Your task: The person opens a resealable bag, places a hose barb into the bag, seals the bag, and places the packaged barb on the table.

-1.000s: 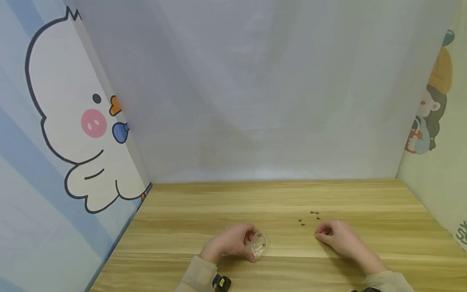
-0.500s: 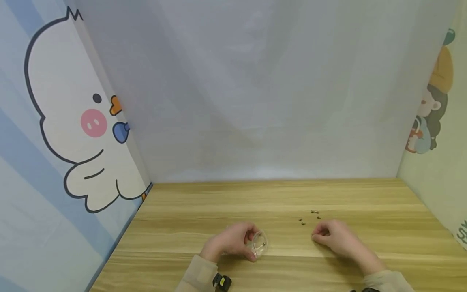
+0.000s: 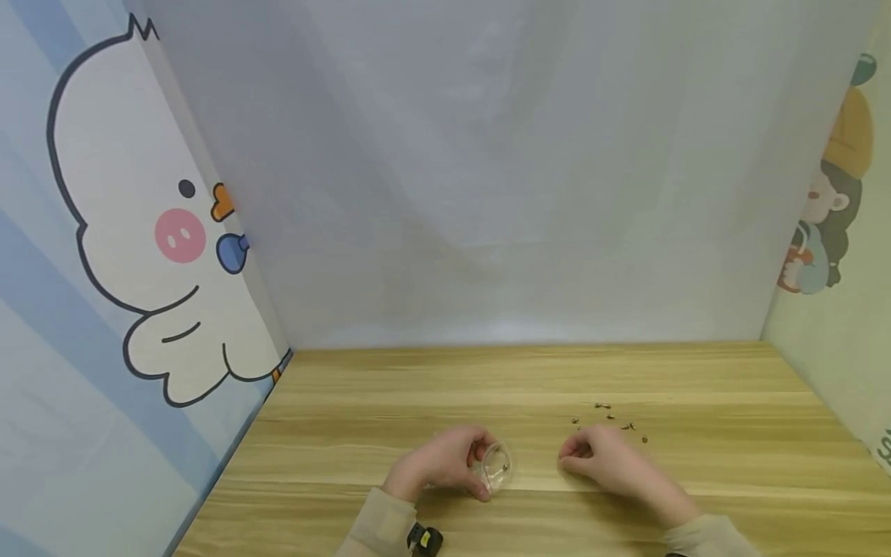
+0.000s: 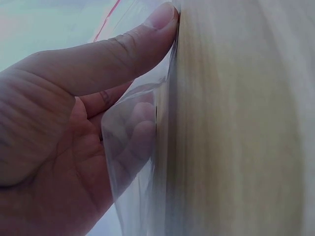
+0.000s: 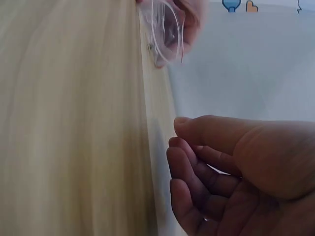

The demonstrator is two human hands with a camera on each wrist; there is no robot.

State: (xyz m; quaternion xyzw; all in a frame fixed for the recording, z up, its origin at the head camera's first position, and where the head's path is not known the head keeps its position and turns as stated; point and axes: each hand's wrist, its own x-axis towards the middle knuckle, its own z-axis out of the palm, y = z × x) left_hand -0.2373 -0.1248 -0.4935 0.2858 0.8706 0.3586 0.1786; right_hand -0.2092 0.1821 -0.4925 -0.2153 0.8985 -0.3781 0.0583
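Observation:
My left hand (image 3: 442, 464) grips a clear zip bag (image 3: 496, 469) low over the wooden table, thumb and fingers at its mouth. A small dark metal piece shows inside the bag in the head view. The bag's thin plastic (image 4: 128, 142) lies across the fingers in the left wrist view, with a red line near its edge. To the right of the bag, my right hand (image 3: 602, 460) has its thumb and fingertips drawn close together, facing the bag's mouth. I cannot tell whether something tiny sits between them. Loose small metal pieces (image 3: 629, 426), screw-like, lie just beyond this hand.
Several more of these pieces, such as a pair (image 3: 602, 405), are scattered on the table (image 3: 362, 379) behind the right hand. A pale grey sheet (image 3: 480, 193) closes the back, and printed cartoon panels (image 3: 111, 178) stand at both sides.
My right hand has moved left from beside the metal pieces toward the bag, uncovering some pieces to its right. The left hand and bag stay almost in place.

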